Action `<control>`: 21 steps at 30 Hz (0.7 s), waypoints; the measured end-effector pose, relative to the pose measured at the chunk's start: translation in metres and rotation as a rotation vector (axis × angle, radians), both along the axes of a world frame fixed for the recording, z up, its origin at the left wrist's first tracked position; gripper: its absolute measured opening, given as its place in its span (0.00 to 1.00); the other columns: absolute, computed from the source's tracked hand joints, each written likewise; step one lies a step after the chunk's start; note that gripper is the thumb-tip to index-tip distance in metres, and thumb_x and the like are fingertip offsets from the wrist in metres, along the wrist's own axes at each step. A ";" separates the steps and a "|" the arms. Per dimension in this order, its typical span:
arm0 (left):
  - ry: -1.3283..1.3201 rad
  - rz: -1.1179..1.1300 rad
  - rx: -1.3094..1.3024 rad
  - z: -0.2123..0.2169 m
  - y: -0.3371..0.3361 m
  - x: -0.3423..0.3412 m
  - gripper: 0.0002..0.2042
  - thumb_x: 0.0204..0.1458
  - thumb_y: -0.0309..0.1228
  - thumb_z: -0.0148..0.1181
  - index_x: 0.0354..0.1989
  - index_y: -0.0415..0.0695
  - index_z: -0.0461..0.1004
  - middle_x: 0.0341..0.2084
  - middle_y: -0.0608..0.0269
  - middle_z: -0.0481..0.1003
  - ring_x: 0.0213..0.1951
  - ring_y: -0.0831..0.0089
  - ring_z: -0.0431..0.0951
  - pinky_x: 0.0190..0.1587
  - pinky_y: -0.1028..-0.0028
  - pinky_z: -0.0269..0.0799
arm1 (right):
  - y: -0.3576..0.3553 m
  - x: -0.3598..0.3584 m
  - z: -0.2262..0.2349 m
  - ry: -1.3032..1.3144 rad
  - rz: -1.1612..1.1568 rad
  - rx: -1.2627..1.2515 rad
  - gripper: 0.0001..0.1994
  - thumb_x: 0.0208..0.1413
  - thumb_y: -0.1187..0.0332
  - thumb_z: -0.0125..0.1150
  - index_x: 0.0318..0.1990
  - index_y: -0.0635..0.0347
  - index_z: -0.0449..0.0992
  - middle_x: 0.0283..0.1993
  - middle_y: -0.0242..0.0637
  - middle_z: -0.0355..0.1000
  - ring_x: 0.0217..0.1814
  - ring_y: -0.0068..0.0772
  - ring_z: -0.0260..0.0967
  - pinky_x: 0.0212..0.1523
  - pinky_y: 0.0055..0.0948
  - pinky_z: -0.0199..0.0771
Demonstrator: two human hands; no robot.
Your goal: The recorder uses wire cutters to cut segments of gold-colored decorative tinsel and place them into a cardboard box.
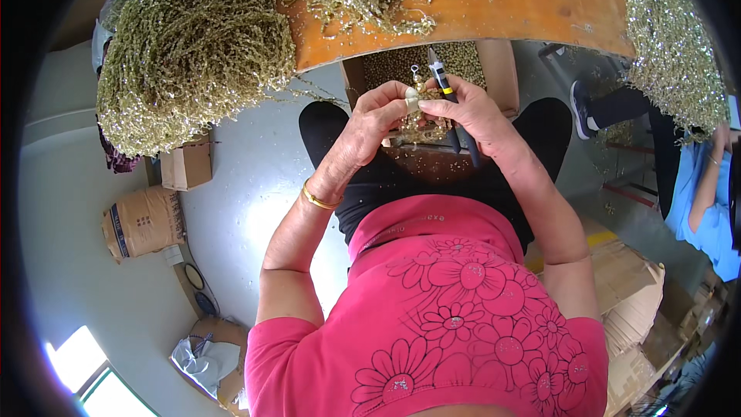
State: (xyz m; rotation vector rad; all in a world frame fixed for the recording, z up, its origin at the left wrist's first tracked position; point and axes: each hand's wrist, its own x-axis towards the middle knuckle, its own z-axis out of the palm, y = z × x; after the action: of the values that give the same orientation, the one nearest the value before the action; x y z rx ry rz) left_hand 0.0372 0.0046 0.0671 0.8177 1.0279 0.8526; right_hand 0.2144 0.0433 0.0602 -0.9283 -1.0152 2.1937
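Observation:
Over my lap, my two hands meet with their fingertips almost touching. The thumb and index finger of my left hand (378, 117) are closed in a pinch at a small strand of gold beads (421, 130), partly hidden by the fingers. My right hand (480, 116) is closed around a pair of dark-handled pliers (440, 75) with a yellow band, jaws pointing away from me. Its thumb and index finger also meet the left fingertips. White coverings show on some fingertips. Beyond the hands sits an open cardboard box (500, 77) holding many small gold beads (382, 67).
An orange-brown wooden table (532, 0) curves across the top. Big bundles of glittery gold strands (201, 46) hang off its left side, with more strands (671, 46) at right. Another person's blue sleeve (698, 201) appears at right. Cardboard cartons (145, 220) stand along the left wall.

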 end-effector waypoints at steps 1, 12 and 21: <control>-0.002 -0.001 0.000 0.002 0.001 0.001 0.08 0.51 0.29 0.46 0.36 0.39 0.65 0.29 0.63 0.71 0.33 0.78 0.71 0.36 0.79 0.65 | -0.001 0.000 -0.001 -0.002 -0.001 0.000 0.13 0.45 0.74 0.58 0.41 0.61 0.67 0.33 0.32 0.67 0.34 0.22 0.66 0.37 0.23 0.67; -0.039 -0.050 0.045 -0.001 0.003 0.001 0.09 0.51 0.28 0.46 0.38 0.36 0.66 0.28 0.64 0.69 0.31 0.78 0.69 0.37 0.77 0.66 | -0.009 -0.008 -0.005 -0.713 -0.330 1.144 0.08 0.42 0.75 0.55 0.32 0.62 0.66 0.30 0.35 0.68 0.32 0.26 0.66 0.34 0.27 0.64; -0.324 0.016 -0.106 -0.008 0.002 -0.004 0.13 0.52 0.30 0.43 0.42 0.35 0.63 0.32 0.56 0.70 0.38 0.67 0.72 0.46 0.68 0.65 | 0.000 0.012 -0.001 -0.077 -0.023 0.084 0.07 0.46 0.69 0.55 0.33 0.61 0.70 0.29 0.31 0.70 0.31 0.18 0.66 0.33 0.18 0.62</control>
State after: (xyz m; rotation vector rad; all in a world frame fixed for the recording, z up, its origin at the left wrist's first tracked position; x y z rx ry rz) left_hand 0.0336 0.0070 0.0592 0.5596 0.7866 0.9022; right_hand 0.2260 0.0430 0.0593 -0.9871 -1.1178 2.0940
